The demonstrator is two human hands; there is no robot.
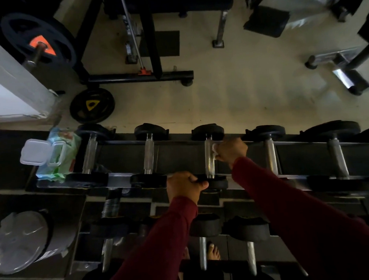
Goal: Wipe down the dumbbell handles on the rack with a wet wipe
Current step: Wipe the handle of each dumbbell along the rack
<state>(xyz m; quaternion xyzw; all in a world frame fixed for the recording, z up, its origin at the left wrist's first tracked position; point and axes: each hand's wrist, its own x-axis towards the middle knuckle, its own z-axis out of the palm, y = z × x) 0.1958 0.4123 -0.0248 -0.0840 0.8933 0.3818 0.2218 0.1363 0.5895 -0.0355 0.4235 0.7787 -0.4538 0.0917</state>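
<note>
Several dumbbells with chrome handles lie across the top tier of the dark rack [118,177]. My right hand [232,151] is closed on a white wet wipe [214,147] pressed against the right side of the third dumbbell's handle [209,157]. My left hand [184,185] grips the near black head of that same dumbbell [217,183]. Two more handles [148,154] [90,154] lie to the left, others [271,155] to the right. A lower tier holds more dumbbells [205,225].
An open green wet-wipe pack [54,155] with its lid up rests on the rack's left end. A lined bin [22,242] stands at lower left. Weight plates [92,105], a bench frame [139,76] and machines stand on the floor beyond. My bare foot [212,251] shows below.
</note>
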